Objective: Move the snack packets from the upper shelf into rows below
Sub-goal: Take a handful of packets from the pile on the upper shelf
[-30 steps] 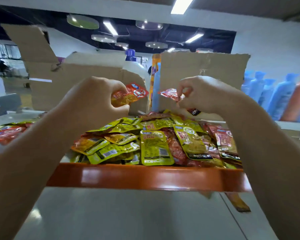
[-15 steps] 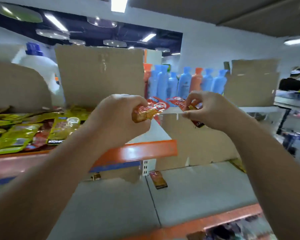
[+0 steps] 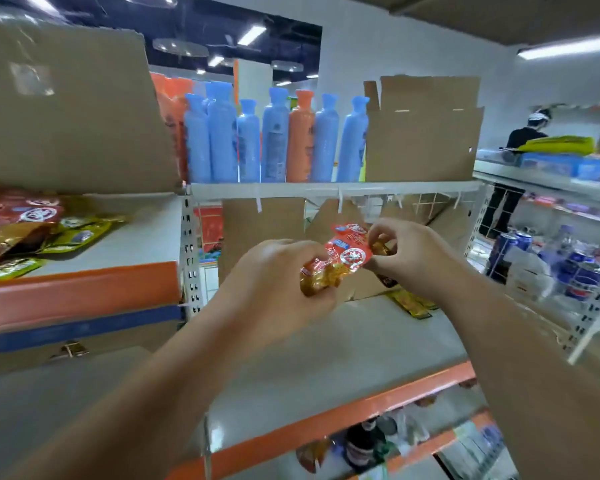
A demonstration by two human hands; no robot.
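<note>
Both my hands meet at centre frame. My left hand [image 3: 274,282] grips the crumpled lower end of a small bunch of red-and-gold snack packets [image 3: 347,252]. My right hand [image 3: 406,258] pinches the upper end, so the bunch's long axis runs from seven to one o'clock. The grey lower shelf [image 3: 343,351] lies beneath, with open room toward six, where its orange front lip [image 3: 361,408] runs. A few yellow packets [image 3: 409,303] lie at the back, nearer my right hand. The remaining pile [image 3: 32,230] lies at nine o'clock on the upper shelf [image 3: 142,244].
</note>
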